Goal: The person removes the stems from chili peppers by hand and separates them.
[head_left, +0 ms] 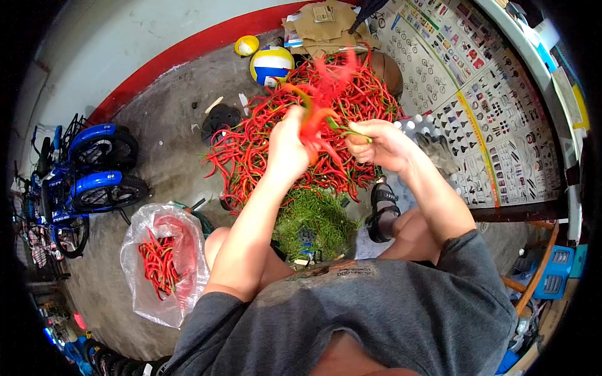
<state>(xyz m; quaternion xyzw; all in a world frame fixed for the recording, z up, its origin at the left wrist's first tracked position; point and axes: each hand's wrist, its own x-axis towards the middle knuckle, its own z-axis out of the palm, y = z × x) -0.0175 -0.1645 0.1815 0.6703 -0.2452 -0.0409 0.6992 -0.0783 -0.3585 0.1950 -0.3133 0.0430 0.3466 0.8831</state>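
Observation:
Over a large heap of red chilies (251,150) I hold both hands up. My left hand (291,143) is closed round a bunch of red chilies (323,119), whose upper part is smeared by motion. Close to its right, my right hand (380,145) pinches the green stems (348,130) at the side of that bunch. Below my hands a pile of green stems (313,222) lies between my legs. To the left of my knee stands an open clear plastic bag (135,250) with red chilies (160,263) inside.
A volleyball (272,65), a yellow and white ball (246,45) and flattened cardboard (320,28) are behind the heap. Blue bicycles (94,182) stand at the left. At the right are a glove (439,153), plastic bottles (411,125) and a printed board (483,106).

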